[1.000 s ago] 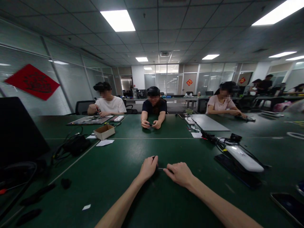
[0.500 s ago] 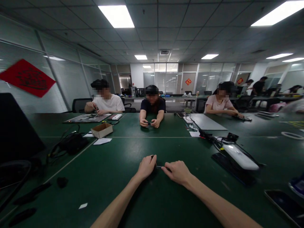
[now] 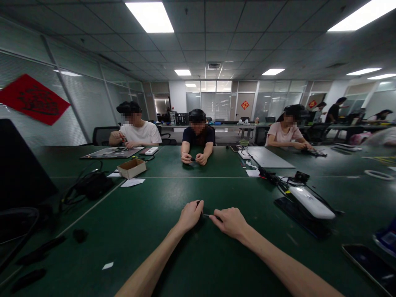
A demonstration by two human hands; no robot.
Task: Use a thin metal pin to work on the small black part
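Green worktable (image 3: 139, 218), little changed: both hands stay together just above it. Left hand (image 3: 189, 217) and right hand (image 3: 231, 223) appear closed on a thin metal rod (image 3: 206, 215) spanning the small gap between them.

Bright, even light falls from the ceiling panels (image 3: 149, 16), leaving a soft sheen on the green desk (image 3: 148, 194) and faint shadows under the left hand (image 3: 191, 216) and right hand (image 3: 232, 222). Wide-angle distortion bends the left wall (image 3: 77, 95); the far room looks slightly soft, perhaps from low resolution.
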